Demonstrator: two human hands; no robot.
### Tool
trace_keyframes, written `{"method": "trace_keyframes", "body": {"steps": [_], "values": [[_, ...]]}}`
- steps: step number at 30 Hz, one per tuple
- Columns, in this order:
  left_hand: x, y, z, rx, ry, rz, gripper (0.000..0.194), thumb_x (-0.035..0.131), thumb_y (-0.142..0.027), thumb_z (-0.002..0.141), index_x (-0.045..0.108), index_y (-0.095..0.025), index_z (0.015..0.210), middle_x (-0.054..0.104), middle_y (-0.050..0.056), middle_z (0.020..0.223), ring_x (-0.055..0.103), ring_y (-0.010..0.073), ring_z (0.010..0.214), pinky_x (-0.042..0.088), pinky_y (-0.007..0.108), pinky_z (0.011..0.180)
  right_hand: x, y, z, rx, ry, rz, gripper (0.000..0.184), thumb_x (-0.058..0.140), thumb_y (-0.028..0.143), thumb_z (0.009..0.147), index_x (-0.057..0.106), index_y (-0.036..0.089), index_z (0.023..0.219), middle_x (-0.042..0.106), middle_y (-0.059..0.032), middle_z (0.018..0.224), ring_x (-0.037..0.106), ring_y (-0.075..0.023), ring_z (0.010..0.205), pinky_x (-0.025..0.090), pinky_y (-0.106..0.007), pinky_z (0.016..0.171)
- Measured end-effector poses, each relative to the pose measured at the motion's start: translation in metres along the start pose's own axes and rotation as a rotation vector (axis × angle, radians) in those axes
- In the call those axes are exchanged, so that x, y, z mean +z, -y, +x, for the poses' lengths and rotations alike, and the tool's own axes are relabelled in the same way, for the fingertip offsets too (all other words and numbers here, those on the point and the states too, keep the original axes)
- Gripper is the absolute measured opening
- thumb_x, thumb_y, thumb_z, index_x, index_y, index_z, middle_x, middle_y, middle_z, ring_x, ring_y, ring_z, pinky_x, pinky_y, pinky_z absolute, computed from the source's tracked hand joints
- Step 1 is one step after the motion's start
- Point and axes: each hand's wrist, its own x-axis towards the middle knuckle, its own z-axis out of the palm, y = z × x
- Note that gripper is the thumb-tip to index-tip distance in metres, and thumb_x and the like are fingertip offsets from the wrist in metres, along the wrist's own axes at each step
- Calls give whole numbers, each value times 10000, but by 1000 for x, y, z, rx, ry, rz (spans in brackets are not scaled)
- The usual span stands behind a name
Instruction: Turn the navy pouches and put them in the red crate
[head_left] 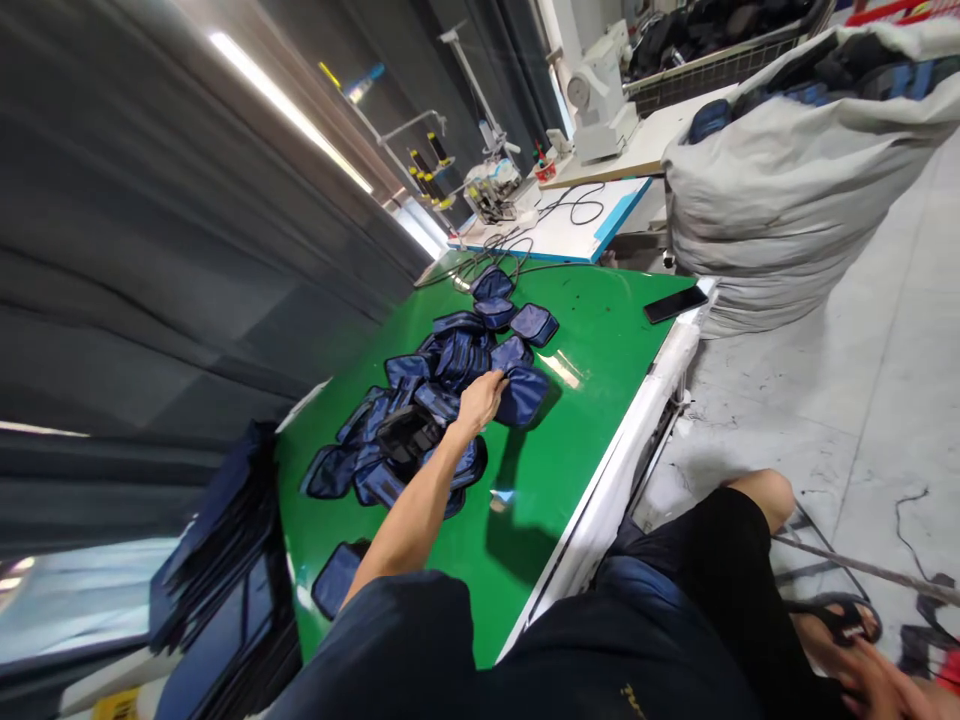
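Observation:
My left hand (480,398) reaches out over a green table (592,330) and closes its fingers on the edge of a navy blue pouch (525,393). That pouch lies at the near side of a loose pile of several navy pouches (442,370). A black clip-like object (405,432) rests on the pile beside my forearm. My right hand (881,685) hangs low at the bottom right, by my sandalled foot (832,615), with its fingers stretched out and nothing in them.
A black phone (675,303) lies near the table's far corner. Stacked navy fabric (217,560) sits at the table's left end. Beyond are a white table with cables (559,222), sewing machines (600,95) and a large grey sack (787,190). The concrete floor (862,380) lies to the right.

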Motion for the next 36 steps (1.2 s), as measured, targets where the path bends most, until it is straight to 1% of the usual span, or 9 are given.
{"method": "trace_keyframes", "body": {"steps": [3, 9, 14, 16, 19, 21, 27, 32, 36], "values": [[50, -45, -15, 13, 110, -304, 372, 601, -466, 1073, 469, -244, 806, 577, 3, 805, 631, 203, 873, 535, 303, 856, 9, 7, -22, 83, 48, 43, 614, 718, 770, 681, 784, 320, 1094, 826, -135, 945, 817, -411, 917, 652, -586, 809], [173, -135, -114, -49, 691, -739, 439, 820, -555, 939, 600, -199, 810, 636, 5, 715, 596, 116, 584, 592, 261, 661, 63, 88, -39, -323, 172, 203, 740, 713, 695, 962, 639, 218, 1522, 723, -148, 1489, 717, -316, 1283, 593, -467, 1063], [239, -164, -199, -351, 1111, -914, 411, 863, -476, 937, 570, -212, 823, 592, -44, 655, 602, 102, 552, 575, 225, 637, 53, 104, -54, -529, -195, 22, 438, 476, 593, 1168, 658, 232, 998, 723, -52, 933, 669, -216, 844, 519, -342, 793], [249, -168, -216, -234, 1162, -666, 459, 782, -577, 978, 545, -231, 792, 547, -54, 608, 602, 136, 543, 536, 246, 605, 44, 94, -54, -581, -355, -115, 491, 424, 571, 1199, 554, 255, 845, 612, -2, 776, 560, -187, 694, 432, -329, 700], [245, -177, -226, 219, 1031, -275, 508, 632, -682, 1030, 536, -255, 772, 553, -31, 628, 643, 191, 651, 496, 279, 667, 30, 75, -52, -597, -445, -269, 533, 362, 544, 1225, 504, 261, 797, 586, -1, 742, 536, -183, 668, 388, -329, 687], [235, -189, -228, 420, 985, -264, 531, 472, -716, 1085, 550, -264, 817, 606, -12, 711, 647, 204, 727, 485, 297, 713, 23, 65, -53, -579, -447, -330, 536, 346, 537, 1230, 521, 259, 807, 612, -16, 755, 561, -194, 691, 385, -327, 685], [227, -230, -251, 594, 930, -191, 448, 553, -612, 1089, 509, -257, 821, 498, -47, 700, 471, 168, 679, 349, 313, 664, 24, 57, -67, -526, -419, -368, 577, 313, 556, 1229, 611, 245, 844, 666, -41, 788, 601, -207, 713, 381, -324, 669], [260, -227, -286, 815, 854, -136, 311, 476, -352, 1146, 609, -233, 892, 565, -11, 768, 490, 162, 652, 365, 328, 669, 28, 50, -65, -261, -595, -375, 715, 228, 698, 1190, 656, 227, 863, 717, -85, 826, 640, -237, 734, 356, -336, 657], [255, -224, -303, 884, 904, -240, 325, 448, -364, 1143, 570, -235, 871, 551, -17, 752, 475, 157, 643, 402, 329, 671, 0, 21, -49, -124, -640, -259, 799, 211, 767, 1140, 718, 213, 867, 743, -118, 817, 643, -249, 736, 396, -343, 688]]}}
